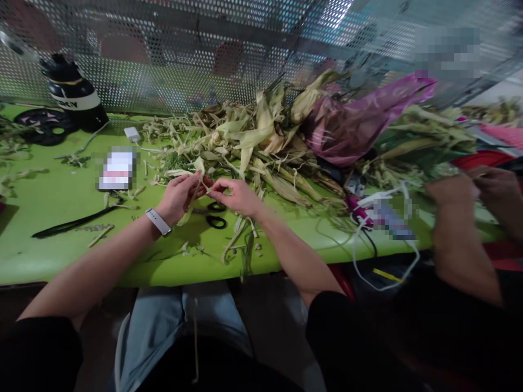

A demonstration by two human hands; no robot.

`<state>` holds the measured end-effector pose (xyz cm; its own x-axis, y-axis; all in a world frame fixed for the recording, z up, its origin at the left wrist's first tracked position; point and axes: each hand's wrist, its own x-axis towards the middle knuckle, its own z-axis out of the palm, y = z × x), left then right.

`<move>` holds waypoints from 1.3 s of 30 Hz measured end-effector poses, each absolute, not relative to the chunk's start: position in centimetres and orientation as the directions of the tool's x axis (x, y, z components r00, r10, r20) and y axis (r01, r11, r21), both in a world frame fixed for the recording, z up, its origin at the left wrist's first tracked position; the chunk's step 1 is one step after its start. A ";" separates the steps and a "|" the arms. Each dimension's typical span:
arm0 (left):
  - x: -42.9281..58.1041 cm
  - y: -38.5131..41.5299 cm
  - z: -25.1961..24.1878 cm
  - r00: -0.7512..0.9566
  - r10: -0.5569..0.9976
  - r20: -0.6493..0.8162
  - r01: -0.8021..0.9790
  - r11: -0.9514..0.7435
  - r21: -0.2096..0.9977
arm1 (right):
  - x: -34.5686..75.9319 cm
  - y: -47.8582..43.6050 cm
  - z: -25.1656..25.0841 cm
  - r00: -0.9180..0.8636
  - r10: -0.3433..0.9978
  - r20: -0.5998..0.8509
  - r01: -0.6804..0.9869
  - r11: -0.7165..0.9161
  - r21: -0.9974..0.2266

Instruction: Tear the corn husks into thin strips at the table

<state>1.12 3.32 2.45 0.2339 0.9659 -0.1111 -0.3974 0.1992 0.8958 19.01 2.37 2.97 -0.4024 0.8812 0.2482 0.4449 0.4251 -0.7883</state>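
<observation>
1. At the left of the green worktop (24,234), a phone (117,170) and a black strap (75,222) lie well apart from the work.
2. The left hand (178,197) comes in from the lower left, forearm slanting up and inward, wrist wearing a watch (158,221). Its fingers are curled and clamped on a pale husk strip (199,165); one end stands above the knuckles, and another length hangs below the palm.
3. Between the hands, above the worktop and in front of the husk pile (261,136), is where the strip is held. The step in hand looks like tearing or shaping it by fingertip; the next move seems to call for a steady left hold and a small, controlled pull or fold from the right.
4. The right hand (239,197) reaches in from the lower right, back of the hand up, thumb and forefinger pinched together on what seems the strip's thin edge. The fingertips of both hands nearly meet.
5. Black-handled scissors (223,222) lie below the hands, untouched.
6. At far right, a co-worker's hands (451,190) are raised near the worktop's edge; blur hides what they hold.
</observation>
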 end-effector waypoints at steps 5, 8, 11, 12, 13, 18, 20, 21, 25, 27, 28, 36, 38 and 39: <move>1.0 3.3 2.6 0.230 0.969 -0.088 -0.400 0.177 0.899 | 19.3 2.7 2.8 -0.351 0.897 0.269 0.464 0.416 -0.782; 1.3 3.0 2.4 0.179 0.978 -0.103 -0.399 0.168 0.901 | 19.2 2.7 2.7 -0.461 0.848 0.261 0.466 0.481 -0.742; 1.4 2.9 2.2 0.182 0.974 -0.133 -0.422 0.200 0.884 | 19.2 3.0 2.4 -0.515 0.811 0.277 0.491 0.544 -0.681; 1.4 3.0 2.2 0.192 0.973 -0.132 -0.439 0.206 0.875 | 19.3 3.2 2.2 -0.480 0.816 0.323 0.523 0.562 -0.641; 1.4 3.1 2.2 0.199 0.972 -0.124 -0.463 0.205 0.862 | 19.3 3.3 2.1 -0.413 0.818 0.401 0.569 0.575 -0.588; 1.4 3.6 1.8 0.178 0.983 -0.045 -0.577 0.141 0.804 | 18.7 2.8 1.6 -0.113 0.677 0.727 0.730 0.553 -0.402; 1.4 3.5 1.8 0.176 0.984 -0.014 -0.560 0.112 0.821 | 17.9 2.3 1.3 -0.201 0.759 0.620 0.700 0.554 -0.451; 1.5 3.4 1.8 0.181 0.983 -0.001 -0.541 0.101 0.835 | 17.5 2.1 1.1 -0.257 0.809 0.528 0.682 0.539 -0.495; 1.3 3.2 1.8 0.202 0.978 0.053 -0.481 0.052 0.875 | 16.5 1.8 0.4 -0.390 0.891 0.231 0.608 0.438 -0.663; 1.1 3.3 1.8 0.180 0.982 0.055 -0.466 0.036 0.884 | 16.6 1.8 0.3 -0.408 0.888 0.212 0.575 0.431 -0.695; 1.0 3.5 1.8 0.165 0.985 0.044 -0.456 0.036 0.889 | 16.8 1.9 0.4 -0.398 0.887 0.233 0.571 0.438 -0.695; 0.6 4.1 1.9 0.123 0.992 0.017 -0.309 0.022 0.951 | 18.7 2.5 1.8 -0.192 0.830 0.523 0.528 0.537 -0.658; 0.7 3.9 1.9 0.146 0.989 -0.009 -0.314 0.055 0.948 | 18.8 2.6 2.0 -0.147 0.812 0.565 0.524 0.548 -0.652; 0.7 3.9 1.9 0.161 0.987 -0.017 -0.305 0.066 0.950 | 18.8 2.6 2.1 -0.134 0.808 0.574 0.527 0.549 -0.649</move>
